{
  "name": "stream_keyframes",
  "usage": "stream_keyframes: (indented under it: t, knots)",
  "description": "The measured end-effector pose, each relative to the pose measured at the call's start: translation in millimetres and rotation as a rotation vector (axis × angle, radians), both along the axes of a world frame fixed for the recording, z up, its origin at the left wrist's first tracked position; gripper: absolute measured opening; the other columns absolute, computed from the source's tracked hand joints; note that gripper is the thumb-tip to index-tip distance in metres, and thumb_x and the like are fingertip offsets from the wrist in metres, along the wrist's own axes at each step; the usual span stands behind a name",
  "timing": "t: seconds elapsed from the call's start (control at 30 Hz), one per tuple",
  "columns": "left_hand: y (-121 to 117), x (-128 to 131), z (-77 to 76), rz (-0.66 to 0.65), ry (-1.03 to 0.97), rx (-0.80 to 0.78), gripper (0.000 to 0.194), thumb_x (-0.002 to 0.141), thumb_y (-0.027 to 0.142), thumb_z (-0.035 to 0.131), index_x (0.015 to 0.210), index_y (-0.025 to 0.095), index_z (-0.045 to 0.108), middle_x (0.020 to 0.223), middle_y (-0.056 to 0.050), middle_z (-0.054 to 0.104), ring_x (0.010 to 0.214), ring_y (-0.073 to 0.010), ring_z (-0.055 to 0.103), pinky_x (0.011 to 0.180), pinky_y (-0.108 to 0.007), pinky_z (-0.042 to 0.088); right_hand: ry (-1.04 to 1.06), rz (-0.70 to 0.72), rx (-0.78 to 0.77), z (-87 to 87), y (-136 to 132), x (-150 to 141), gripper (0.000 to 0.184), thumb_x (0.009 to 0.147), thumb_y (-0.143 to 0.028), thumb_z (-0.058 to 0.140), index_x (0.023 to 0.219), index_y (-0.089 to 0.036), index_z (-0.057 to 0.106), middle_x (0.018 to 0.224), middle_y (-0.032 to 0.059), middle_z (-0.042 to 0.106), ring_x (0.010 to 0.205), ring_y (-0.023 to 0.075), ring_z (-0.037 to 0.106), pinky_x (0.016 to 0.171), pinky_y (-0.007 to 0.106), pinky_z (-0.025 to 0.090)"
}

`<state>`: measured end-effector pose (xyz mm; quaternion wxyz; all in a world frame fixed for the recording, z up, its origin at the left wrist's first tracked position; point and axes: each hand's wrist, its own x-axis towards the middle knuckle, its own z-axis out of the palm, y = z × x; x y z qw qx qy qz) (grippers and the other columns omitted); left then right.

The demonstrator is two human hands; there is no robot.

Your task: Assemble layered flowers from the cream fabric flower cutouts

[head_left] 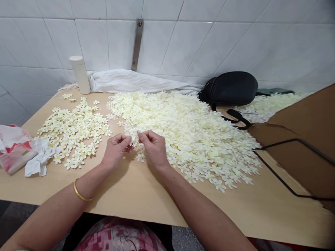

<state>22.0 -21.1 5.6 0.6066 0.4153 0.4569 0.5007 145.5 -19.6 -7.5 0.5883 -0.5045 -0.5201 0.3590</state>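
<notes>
My left hand (117,149) is closed in a pinch, thumb against forefinger, on something too small to make out. Close by on the right, my right hand (154,145) is also closed, thumb and forefinger pressed together. A pale artificial flower (134,140) shows between the two sets of fingertips, seemingly in the right hand's pinch. Behind and to the right of the hands spreads a large heap of cream-white artificial flowers (180,129). Left of the hands lies a smaller pile of similar flowers (75,130). A loose flower (140,155) rests on the table under the right hand.
On the wooden table (125,198) stand a white bottle (80,75) and a black bag (232,89) with a strap. A white cloth (125,81) lies along the tiled wall. Crumpled tissue (40,157) and a red-white packet (14,148) lie left, a cardboard box (306,139) right.
</notes>
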Motion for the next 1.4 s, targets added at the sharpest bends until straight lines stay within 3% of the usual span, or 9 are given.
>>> stream_keyframes:
  t: [0.1, 0.3, 0.4, 0.5, 0.63, 0.77, 1.17, 1.27, 1.4]
  knots:
    - [3.3, -1.0, -1.0, 0.024, -0.075, -0.052, 0.022, 0.060, 0.025, 0.074, 0.055, 0.013, 0.056, 0.054, 0.001, 0.053, 0.049, -0.0074, 0.052, 0.049, -0.020, 0.044, 0.072, -0.014, -0.033, -3.2, 5.0, 4.9, 0.030, 0.071, -0.042, 0.063, 0.057, -0.017, 0.054, 0.052, -0.0041, 0.047, 0.053, 0.0090, 0.040, 0.055, 0.024, 0.035]
    - [10.0, -2.3, 3.7, 0.027, -0.282, -0.286, 0.010, 0.058, 0.008, 0.068, 0.057, 0.011, 0.058, 0.062, -0.003, 0.061, 0.060, -0.0103, 0.059, 0.046, -0.016, 0.044, 0.216, 0.113, -0.107, -6.5, 7.0, 2.9, 0.021, 0.065, -0.037, 0.067, 0.069, -0.018, 0.058, 0.060, -0.0027, 0.058, 0.059, 0.0120, 0.054, 0.061, 0.026, 0.043]
    - [10.3, -3.2, 5.7, -0.005, -0.323, -0.352, 0.010, 0.066, 0.018, 0.067, 0.062, 0.011, 0.060, 0.064, -0.005, 0.062, 0.059, -0.0107, 0.061, 0.044, -0.016, 0.044, 0.158, 0.163, -0.123, -5.5, 5.0, 1.8, 0.018, 0.069, -0.036, 0.061, 0.068, -0.018, 0.058, 0.060, -0.0021, 0.058, 0.059, 0.0124, 0.054, 0.061, 0.027, 0.043]
    - [8.7, -3.9, 3.5, -0.048, -0.268, -0.282, 0.020, 0.065, 0.028, 0.071, 0.068, 0.011, 0.061, 0.063, -0.003, 0.061, 0.049, -0.0073, 0.055, 0.038, -0.016, 0.038, 0.056, 0.184, -0.101, -3.5, 2.9, 2.0, 0.020, 0.075, -0.035, 0.054, 0.064, -0.018, 0.058, 0.058, -0.0023, 0.054, 0.057, 0.0114, 0.050, 0.059, 0.026, 0.040]
    - [5.5, -3.4, -0.2, -0.070, -0.143, -0.143, 0.026, 0.056, 0.027, 0.078, 0.068, 0.012, 0.059, 0.059, 0.000, 0.059, 0.043, -0.0051, 0.049, 0.037, -0.015, 0.034, -0.088, 0.183, -0.057, -0.2, -0.8, 0.1, 0.019, 0.076, -0.030, 0.051, 0.063, -0.018, 0.056, 0.059, -0.0016, 0.055, 0.057, 0.0111, 0.048, 0.056, 0.025, 0.038]
    - [4.0, -1.9, -1.2, -0.066, -0.075, -0.076, 0.028, 0.055, 0.029, 0.079, 0.066, 0.013, 0.059, 0.056, 0.002, 0.056, 0.044, -0.0051, 0.048, 0.039, -0.016, 0.035, -0.065, 0.161, -0.055, 0.9, -3.0, -2.4, 0.013, 0.072, -0.027, 0.055, 0.063, -0.018, 0.054, 0.058, -0.0027, 0.054, 0.054, 0.0101, 0.046, 0.053, 0.024, 0.036]
    - [7.0, -4.3, 0.6, -0.185, -0.235, -0.160, 0.020, 0.060, 0.019, 0.073, 0.059, 0.011, 0.055, 0.054, -0.001, 0.058, 0.042, -0.0056, 0.048, 0.038, -0.015, 0.032, 0.436, 0.355, -0.258, -0.6, 3.2, 2.7, 0.031, 0.063, -0.045, 0.070, 0.058, -0.018, 0.055, 0.052, -0.0033, 0.054, 0.049, 0.0084, 0.046, 0.054, 0.024, 0.038]
    - [7.2, -3.9, 1.3, -0.193, -0.279, -0.174, 0.019, 0.062, 0.020, 0.073, 0.060, 0.011, 0.055, 0.055, 0.000, 0.057, 0.043, -0.0059, 0.048, 0.037, -0.015, 0.031, 0.413, 0.363, -0.240, -0.3, 3.4, 3.1, 0.032, 0.064, -0.046, 0.069, 0.058, -0.018, 0.054, 0.052, -0.0034, 0.053, 0.050, 0.0084, 0.045, 0.054, 0.024, 0.037]
    - [7.5, -3.4, 2.3, -0.163, -0.278, -0.180, 0.024, 0.066, 0.031, 0.071, 0.065, 0.012, 0.056, 0.055, 0.000, 0.055, 0.042, -0.0064, 0.048, 0.036, -0.016, 0.030, 0.191, 0.312, -0.160, -0.3, 2.0, 5.1, 0.032, 0.071, -0.045, 0.063, 0.058, -0.018, 0.052, 0.052, -0.0044, 0.049, 0.049, 0.0079, 0.042, 0.051, 0.023, 0.033]
